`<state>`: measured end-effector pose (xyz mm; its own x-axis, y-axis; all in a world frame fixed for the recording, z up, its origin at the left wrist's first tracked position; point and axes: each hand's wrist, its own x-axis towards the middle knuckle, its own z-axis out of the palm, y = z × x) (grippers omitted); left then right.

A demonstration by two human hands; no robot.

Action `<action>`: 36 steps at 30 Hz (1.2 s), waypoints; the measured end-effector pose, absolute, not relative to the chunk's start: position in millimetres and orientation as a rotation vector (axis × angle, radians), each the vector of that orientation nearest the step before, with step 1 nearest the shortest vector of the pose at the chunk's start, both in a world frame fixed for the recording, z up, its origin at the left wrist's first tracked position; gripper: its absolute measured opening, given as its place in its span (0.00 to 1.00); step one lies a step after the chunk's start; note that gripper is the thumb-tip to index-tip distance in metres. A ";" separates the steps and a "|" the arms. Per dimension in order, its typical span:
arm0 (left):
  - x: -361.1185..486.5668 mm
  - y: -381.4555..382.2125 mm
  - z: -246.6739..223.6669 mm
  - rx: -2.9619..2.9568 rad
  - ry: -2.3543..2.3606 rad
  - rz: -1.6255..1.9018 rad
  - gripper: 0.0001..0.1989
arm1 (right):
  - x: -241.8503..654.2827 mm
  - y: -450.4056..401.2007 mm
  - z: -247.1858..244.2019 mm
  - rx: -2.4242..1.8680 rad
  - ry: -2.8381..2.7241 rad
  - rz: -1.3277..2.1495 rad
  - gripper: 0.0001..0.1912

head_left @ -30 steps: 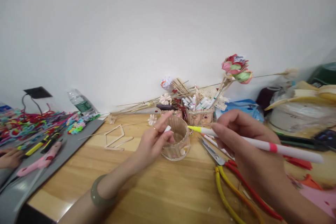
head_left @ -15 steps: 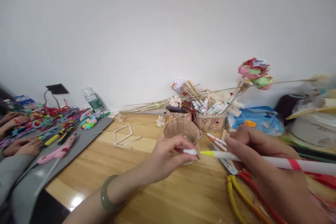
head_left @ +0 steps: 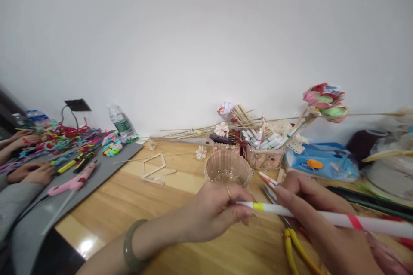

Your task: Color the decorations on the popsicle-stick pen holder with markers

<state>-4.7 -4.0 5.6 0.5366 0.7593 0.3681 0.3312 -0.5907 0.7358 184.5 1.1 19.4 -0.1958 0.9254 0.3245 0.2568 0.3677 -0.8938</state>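
A white marker (head_left: 337, 219) with a red band lies slanted across my right hand (head_left: 318, 223), whose fingers pinch it near the tip end. My left hand (head_left: 213, 212), wearing a ring and a green bangle, is closed on the small white cap (head_left: 244, 204). The cap now sits over the marker's tip, and a yellow band shows just behind it. Behind my left hand stands a ribbed, see-through cup (head_left: 228, 165). Beside my right hand, partly covered by it, is a metal tool with yellow handles (head_left: 289, 251).
Decorated boxes (head_left: 266, 159) with several markers stand by the wall. Wooden sticks (head_left: 154, 167) lie at left centre. A paper flower (head_left: 325, 101) leans at right above a blue packet (head_left: 322, 161). Another person's hands (head_left: 38, 174) rest by a pink glue gun (head_left: 72, 184) on a grey mat.
The yellow marker tip, bare and apart from the cap before, is now inside it. Both hands appear slightly lower, and the camera view has shifted a little.
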 end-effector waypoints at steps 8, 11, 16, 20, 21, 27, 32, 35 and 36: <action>1.5 -8.7 5.3 1.725 0.775 0.782 0.16 | 174.5 -0.8 -13.0 -0.883 -1.399 1.237 0.19; 5.8 -8.3 -1.7 1.468 0.714 0.750 0.22 | 170.3 -2.5 -21.4 -0.847 -1.336 1.347 0.18; 11.9 -7.8 -6.6 1.255 0.725 0.710 0.25 | 162.5 -8.2 -21.8 -0.876 -1.205 1.377 0.22; 13.5 -7.2 -3.9 1.180 0.785 0.785 0.24 | 162.8 1.7 -18.3 -0.840 -1.252 1.417 0.22; 13.0 -6.8 -3.5 1.202 0.808 0.835 0.22 | 165.5 6.6 -15.6 -0.816 -1.282 1.414 0.22; 3.6 -1.6 -2.0 1.491 0.896 1.046 0.10 | 197.4 21.6 21.0 -0.924 -1.285 1.132 0.18; -5.7 5.3 7.1 1.726 1.013 1.231 0.14 | 214.7 34.6 48.9 -1.223 -1.535 0.168 0.13; -8.4 10.2 10.6 1.728 1.107 1.308 0.10 | 217.9 68.1 49.5 -1.376 -1.778 -0.132 0.09; -8.9 11.9 10.8 1.727 1.128 1.304 0.09 | 217.4 81.2 46.9 -1.400 -1.844 -0.129 0.08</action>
